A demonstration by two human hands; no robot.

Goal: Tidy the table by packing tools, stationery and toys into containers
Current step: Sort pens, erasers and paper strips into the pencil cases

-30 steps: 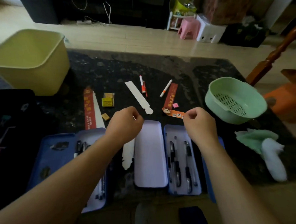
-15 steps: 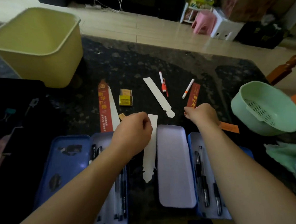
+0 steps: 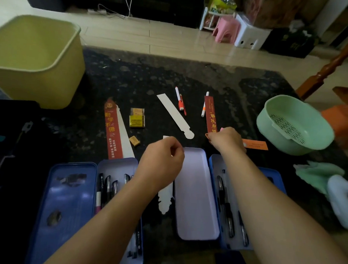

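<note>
While pinching a white paper strip (image 3: 165,200) between two open pencil cases, left hand (image 3: 161,164) curled; right hand (image 3: 227,139) closed on red bookmark (image 3: 211,115) end. Around: two markers, one yellow bin (image 3: 35,64), one green basket (image 3: 294,126).

Two bare forearms come in from the lower edge of the frame, one from the lower left and one from the lower right, each ending in a bare hand near the middle of the picture. No sleeve shows on either arm; both are uncovered from the frame's edge to the wrist. The left hand (image 3: 161,159) wears no glove, and no ring, watch or band shows on it or on its wrist. The right hand (image 3: 226,139) is likewise ungloved, its wrist plain. The knuckles and the backs of both hands face the camera. The light is dim, so fine detail such as nails is hard to tell.
</note>
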